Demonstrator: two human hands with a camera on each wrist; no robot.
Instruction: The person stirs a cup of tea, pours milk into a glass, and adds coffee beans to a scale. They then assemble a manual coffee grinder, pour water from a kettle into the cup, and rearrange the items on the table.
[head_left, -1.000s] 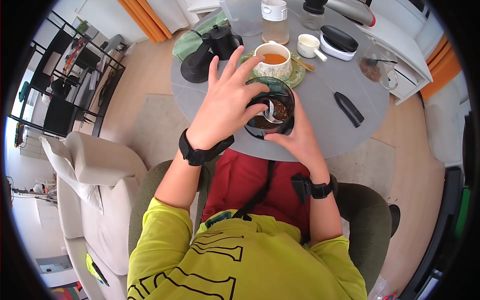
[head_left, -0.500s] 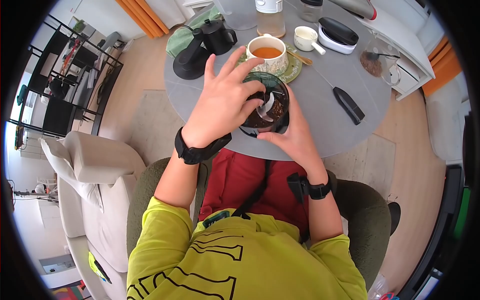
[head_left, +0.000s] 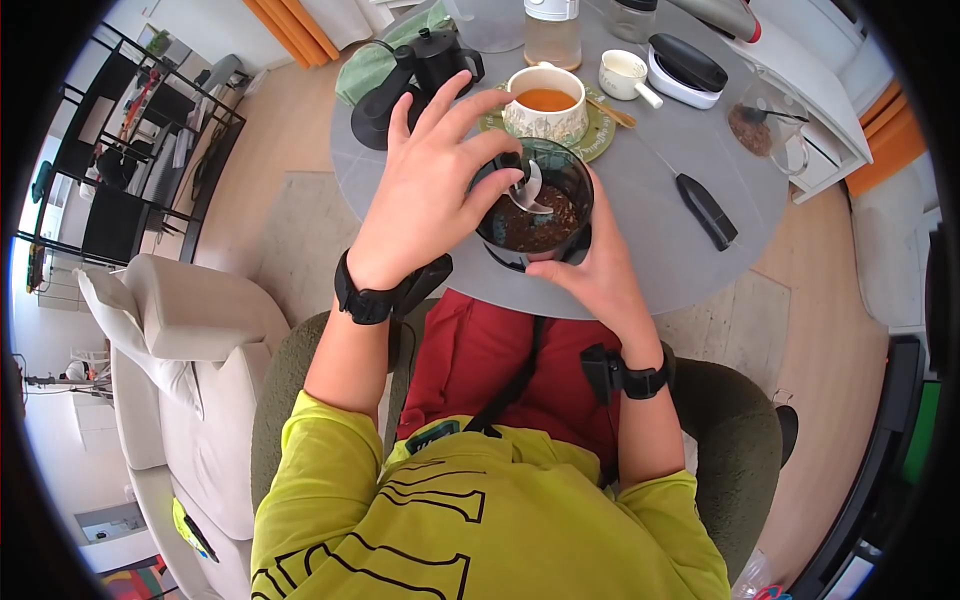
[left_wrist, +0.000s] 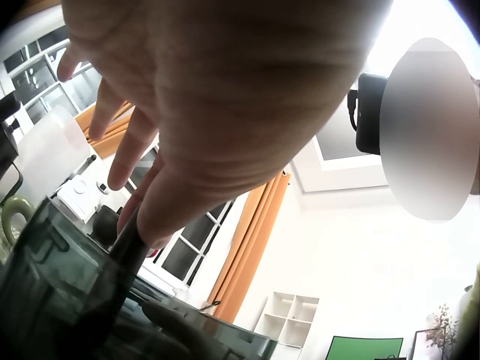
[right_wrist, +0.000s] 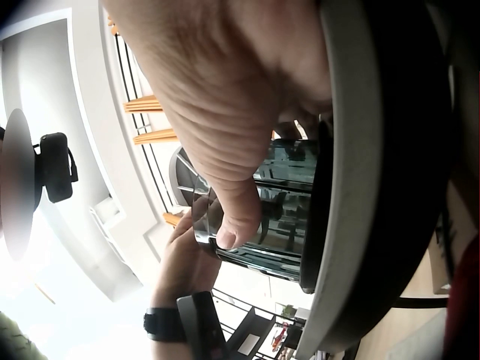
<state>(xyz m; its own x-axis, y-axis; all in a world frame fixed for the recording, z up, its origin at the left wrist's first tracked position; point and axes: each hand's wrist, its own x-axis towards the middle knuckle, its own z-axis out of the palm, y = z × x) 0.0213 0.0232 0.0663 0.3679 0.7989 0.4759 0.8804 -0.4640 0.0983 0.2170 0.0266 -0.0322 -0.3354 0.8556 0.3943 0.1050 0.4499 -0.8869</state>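
Note:
A clear, dark-tinted chopper bowl (head_left: 572,180) stands near the front edge of the table. Dark brown crumbs (head_left: 538,232) cover its bottom. My right hand (head_left: 600,262) grips the bowl from the right side, its thumb (right_wrist: 238,221) against the wall in the right wrist view. Between thumb and index finger, my left hand (head_left: 430,180) pinches the black stem (left_wrist: 129,251) of a chopper blade, the other fingers spread. The curved metal blade (head_left: 528,192) is tilted above the crumbs, inside the bowl at its left side.
Behind the bowl, a cup of orange-brown liquid (head_left: 545,118) sits on a green plate (head_left: 600,135) with a wooden spoon. A black handheld frother (head_left: 706,212) lies to the right. A glass jug (head_left: 752,130), small white cup (head_left: 622,75) and black kettle (head_left: 440,62) stand farther back.
My left hand has shifted left and lifted the blade, so its metal wings tilt and more of the crumbs show. The right hand keeps its grip on the bowl.

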